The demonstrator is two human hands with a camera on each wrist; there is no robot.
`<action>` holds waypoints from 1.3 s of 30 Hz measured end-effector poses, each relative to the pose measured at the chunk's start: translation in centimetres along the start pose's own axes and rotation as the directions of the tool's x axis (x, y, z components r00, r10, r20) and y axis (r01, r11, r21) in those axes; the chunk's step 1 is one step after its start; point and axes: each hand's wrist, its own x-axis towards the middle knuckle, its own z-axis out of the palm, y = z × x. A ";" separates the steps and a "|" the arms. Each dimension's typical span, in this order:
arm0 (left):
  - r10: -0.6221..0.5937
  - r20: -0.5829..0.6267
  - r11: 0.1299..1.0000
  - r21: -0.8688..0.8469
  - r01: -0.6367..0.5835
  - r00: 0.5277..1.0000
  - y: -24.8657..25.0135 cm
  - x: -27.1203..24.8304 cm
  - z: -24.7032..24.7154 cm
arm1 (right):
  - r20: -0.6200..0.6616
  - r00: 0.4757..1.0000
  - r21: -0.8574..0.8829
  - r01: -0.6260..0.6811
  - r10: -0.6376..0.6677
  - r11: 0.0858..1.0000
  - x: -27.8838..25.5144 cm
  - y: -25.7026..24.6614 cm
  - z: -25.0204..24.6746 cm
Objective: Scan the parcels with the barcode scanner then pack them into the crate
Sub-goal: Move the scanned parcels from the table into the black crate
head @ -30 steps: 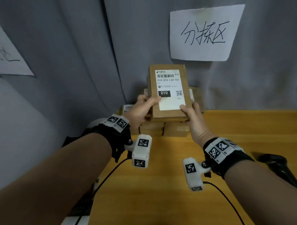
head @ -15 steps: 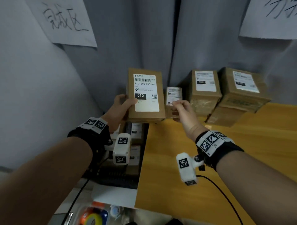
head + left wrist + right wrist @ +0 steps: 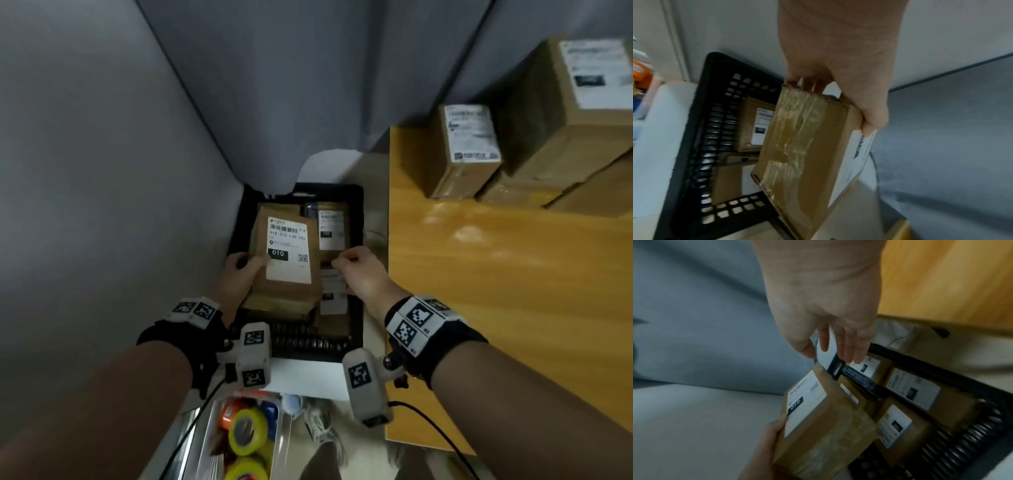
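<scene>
My left hand [image 3: 245, 270] grips a flat brown parcel [image 3: 287, 253] by its near end, thumb on the white label marked 010. The parcel hangs tilted just above a black slotted crate [image 3: 358, 209] that stands beside the table and holds several labelled parcels. The left wrist view shows the left hand [image 3: 838, 68] on the parcel [image 3: 801, 154], whose taped underside faces the crate [image 3: 694, 146]. My right hand [image 3: 359, 270] hovers over the crate's right side, holding nothing. In the right wrist view the right hand [image 3: 830, 324] has relaxed fingers beside the parcel [image 3: 818, 415]. No scanner is in view.
The wooden table [image 3: 513, 308] lies to the right, with stacked cardboard parcels [image 3: 469, 150] at its back. A clear bin of tape rolls [image 3: 246, 431] sits below my left wrist. Grey curtain and wall close in the left and back.
My left hand carried the 010 parcel left and down from the table to just above the crate. My right hand let go of it and followed, empty.
</scene>
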 end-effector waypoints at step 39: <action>-0.392 -0.055 0.843 -0.421 0.335 0.918 -12.6 13.2 10.2 | -0.210 0.977 -0.188 -0.079 0.038 0.979 15.6 8.7 6.4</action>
